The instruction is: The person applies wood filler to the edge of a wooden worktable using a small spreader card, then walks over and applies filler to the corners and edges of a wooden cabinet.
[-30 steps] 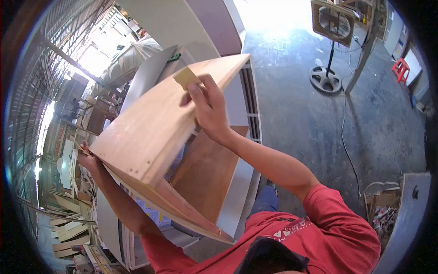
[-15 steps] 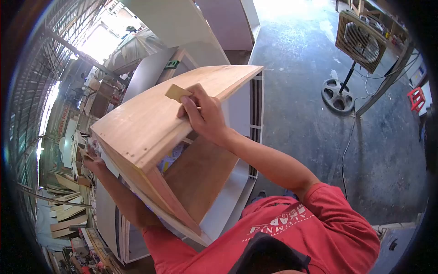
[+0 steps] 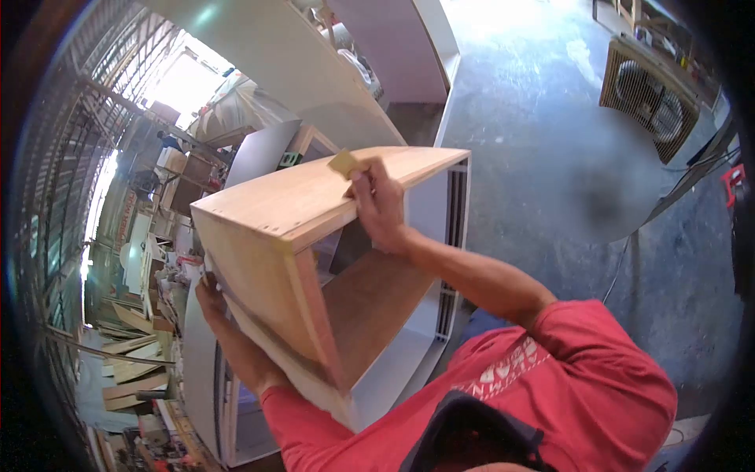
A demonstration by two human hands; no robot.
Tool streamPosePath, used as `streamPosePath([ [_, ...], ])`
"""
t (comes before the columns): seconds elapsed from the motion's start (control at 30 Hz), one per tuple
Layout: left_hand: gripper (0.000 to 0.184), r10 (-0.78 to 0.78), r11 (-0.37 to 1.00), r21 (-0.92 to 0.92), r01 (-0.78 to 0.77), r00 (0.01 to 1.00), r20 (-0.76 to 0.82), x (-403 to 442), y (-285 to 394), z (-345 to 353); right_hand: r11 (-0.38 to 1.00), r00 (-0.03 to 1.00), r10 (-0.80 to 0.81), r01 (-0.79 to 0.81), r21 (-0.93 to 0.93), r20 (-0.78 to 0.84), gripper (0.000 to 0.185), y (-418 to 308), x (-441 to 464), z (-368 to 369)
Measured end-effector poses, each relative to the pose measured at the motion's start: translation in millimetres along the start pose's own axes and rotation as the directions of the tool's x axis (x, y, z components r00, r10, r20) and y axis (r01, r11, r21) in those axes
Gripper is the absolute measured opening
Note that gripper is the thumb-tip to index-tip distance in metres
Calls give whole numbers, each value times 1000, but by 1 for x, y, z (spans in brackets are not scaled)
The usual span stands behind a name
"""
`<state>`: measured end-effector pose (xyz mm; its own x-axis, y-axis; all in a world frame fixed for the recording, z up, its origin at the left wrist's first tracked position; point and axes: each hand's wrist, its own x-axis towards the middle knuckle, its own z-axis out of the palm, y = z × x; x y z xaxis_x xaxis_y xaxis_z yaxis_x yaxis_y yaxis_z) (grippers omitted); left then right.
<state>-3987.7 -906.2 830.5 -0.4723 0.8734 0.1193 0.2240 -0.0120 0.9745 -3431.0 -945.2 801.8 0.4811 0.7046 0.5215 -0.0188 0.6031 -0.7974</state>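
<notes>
A pale wooden box frame (image 3: 259, 271) with an open front stands tilted in front of me, its plywood top panel (image 3: 291, 193) facing up. My right hand (image 3: 379, 200) is closed on a small yellowish piece of sandpaper (image 3: 344, 164), over the front edge of that panel. Beyond the box's left side is my left hand (image 3: 211, 297), close to the outer face; its fingers are dark and small, so their grip is unclear. Inside the box a brown board (image 3: 377, 315) shows.
Large pale panels (image 3: 275, 63) stand behind the box. A grey cabinet (image 3: 200, 377) is beneath it on the left. Wood offcuts (image 3: 134, 370) lie at the far left. On the right are a caged fan (image 3: 649, 98) and a red stool (image 3: 733, 185) on the concrete floor.
The view has shifted, and the box now shows more of its left side. My right hand has moved along the top panel's front edge with the sandpaper. My left hand stays at the left side.
</notes>
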Motion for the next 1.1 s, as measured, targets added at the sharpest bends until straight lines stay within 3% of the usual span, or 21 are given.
streamPosePath([
  [0.07,22,-112,991,-78,111,994,-18,59,-29,18,999,1000,-16,16,42,-10,13,16,28,-11],
  [0.1,24,-50,995,-89,52,998,26,54,-26,36,990,998,41,-34,133,-48,13,28,33,-13],
  [0.17,26,-83,991,-111,80,996,-20,63,-22,63,961,987,132,-104,258,-93,14,48,46,-20],
  [0.27,28,-97,991,-96,89,992,-80,50,-8,99,960,983,154,-124,252,-103,13,49,62,-43],
  [0.33,28,-150,988,-35,150,989,-9,48,5,124,951,980,176,-145,275,-90,16,51,70,-61],
  [0.43,27,-181,978,-92,185,982,50,56,5,161,953,972,183,-138,271,-150,16,63,85,-84],
  [0.53,27,-197,977,-80,199,980,37,65,4,208,953,958,228,-183,240,-173,18,75,104,-114],
  [0.77,25,-241,970,11,244,948,207,79,14,340,944,910,310,-260,204,-276,21,145,153,-198],
  [0.9,24,-263,964,91,249,941,212,80,19,441,943,867,331,-285,174,-373,21,196,184,-245],
  [1.07,24,-358,933,193,304,838,412,104,-6,531,940,793,341,-304,157,-505,21,272,215,-307],
  [1.1,22,-374,921,238,308,869,323,94,-2,560,939,782,340,-311,146,-522,20,288,219,-319],
])
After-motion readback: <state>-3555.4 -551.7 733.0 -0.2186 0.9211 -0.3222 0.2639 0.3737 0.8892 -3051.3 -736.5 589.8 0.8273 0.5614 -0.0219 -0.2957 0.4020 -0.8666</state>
